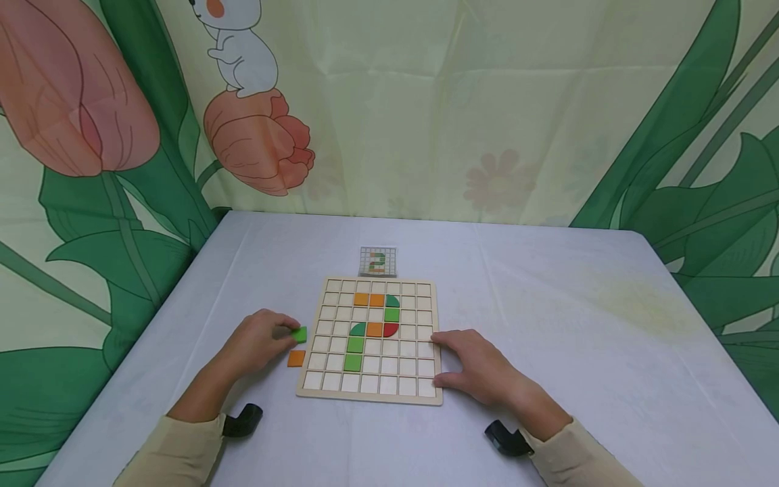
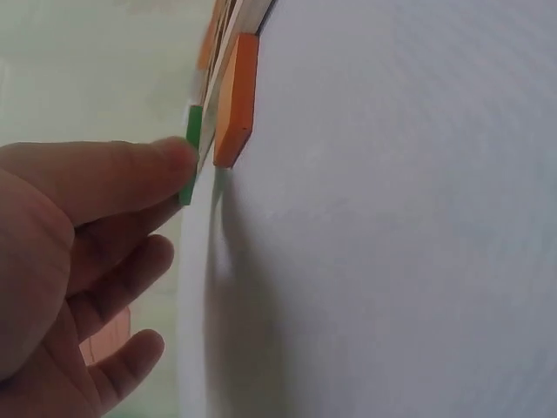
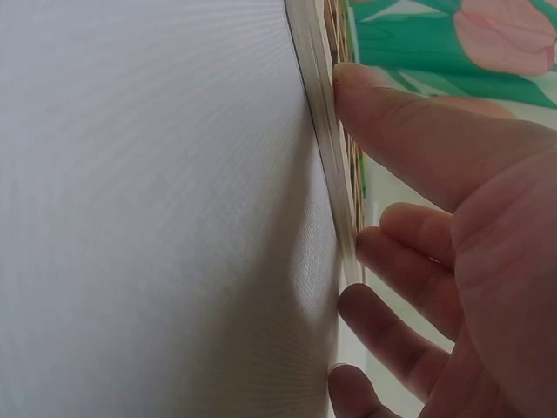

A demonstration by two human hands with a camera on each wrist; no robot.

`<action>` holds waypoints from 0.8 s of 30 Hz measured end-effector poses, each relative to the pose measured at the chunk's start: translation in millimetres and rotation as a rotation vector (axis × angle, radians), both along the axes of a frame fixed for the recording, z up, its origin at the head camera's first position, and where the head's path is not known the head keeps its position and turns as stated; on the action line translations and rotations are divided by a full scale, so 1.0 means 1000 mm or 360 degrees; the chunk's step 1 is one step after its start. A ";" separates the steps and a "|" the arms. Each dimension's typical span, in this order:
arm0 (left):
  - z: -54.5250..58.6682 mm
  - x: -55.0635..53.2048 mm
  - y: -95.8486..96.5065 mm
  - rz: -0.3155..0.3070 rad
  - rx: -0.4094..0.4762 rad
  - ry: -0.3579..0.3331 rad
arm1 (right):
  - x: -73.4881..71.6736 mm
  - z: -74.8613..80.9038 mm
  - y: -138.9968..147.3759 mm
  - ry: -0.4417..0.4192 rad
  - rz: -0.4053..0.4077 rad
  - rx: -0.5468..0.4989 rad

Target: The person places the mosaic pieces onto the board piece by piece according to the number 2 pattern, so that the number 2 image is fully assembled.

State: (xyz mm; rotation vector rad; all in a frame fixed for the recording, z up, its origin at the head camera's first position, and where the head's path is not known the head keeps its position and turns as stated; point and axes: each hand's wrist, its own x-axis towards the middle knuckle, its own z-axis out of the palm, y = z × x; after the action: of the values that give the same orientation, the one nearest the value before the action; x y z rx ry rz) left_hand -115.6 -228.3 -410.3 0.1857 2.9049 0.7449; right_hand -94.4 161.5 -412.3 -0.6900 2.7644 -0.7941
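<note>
My left hand (image 1: 258, 341) pinches a green square tile (image 1: 299, 335) between thumb and fingers, just off the left edge of a wooden grid board (image 1: 308, 393). Below that tile, an orange square tile (image 1: 295, 358) lies against the board's left side; the left wrist view shows the green tile (image 2: 191, 157) edge-on near the orange one (image 2: 237, 100). My right hand (image 1: 481, 365) touches the board's right edge with thumb and fingertips spread apart. In the right wrist view its thumb (image 3: 392, 113) lies on the frame. Orange, green and red tiles, some with a rounded corner, sit in the grid.
Behind the board stands a small pattern card (image 1: 378, 262) showing a figure 2 on a grid. A white cloth (image 1: 548, 304) covers the table. A printed floral curtain (image 1: 426, 101) hangs behind it. Black wrist devices (image 1: 243, 421) sit at both cuffs.
</note>
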 end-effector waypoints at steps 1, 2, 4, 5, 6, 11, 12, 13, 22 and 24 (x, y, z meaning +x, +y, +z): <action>0.001 0.000 0.001 0.0000 0.0003 0.0002 | 0.000 0.000 0.000 0.0001 -0.0001 0.0000; 0.003 0.000 0.002 -0.0002 0.0008 0.0003 | 0.000 0.000 0.000 0.0001 -0.0002 0.0000; 0.006 0.001 0.004 -0.0006 0.0019 0.0002 | 0.000 0.000 0.000 -0.0001 -0.0003 0.0000; 0.007 0.001 0.006 -0.0007 0.0025 -0.0001 | 0.000 0.000 0.000 -0.0003 -0.0004 0.0000; 0.009 0.001 0.008 -0.0006 0.0031 -0.0008 | 0.000 0.000 0.000 -0.0005 -0.0005 0.0000; 0.016 0.004 0.018 0.0005 0.0054 -0.0043 | 0.000 -0.001 0.001 -0.0018 -0.0009 -0.0002; 0.017 0.004 0.020 -0.0002 0.0055 -0.0043 | 0.000 -0.001 0.001 -0.0020 -0.0009 -0.0002; 0.018 0.005 0.023 -0.0012 0.0056 -0.0041 | 0.000 -0.001 0.001 -0.0021 -0.0009 -0.0004; 0.023 0.009 0.043 -0.0079 0.0009 -0.0012 | 0.000 0.001 -0.001 -0.0048 -0.0024 -0.0009; 0.022 0.009 0.047 -0.0101 -0.0006 -0.0010 | 0.000 0.001 -0.001 -0.0051 -0.0029 -0.0010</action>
State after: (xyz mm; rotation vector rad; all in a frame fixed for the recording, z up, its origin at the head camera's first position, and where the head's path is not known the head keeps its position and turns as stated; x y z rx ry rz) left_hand -106.2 -181.1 -388.2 0.2734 2.8795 0.7282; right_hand -94.1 160.7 -411.1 -0.6483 2.7442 -0.8104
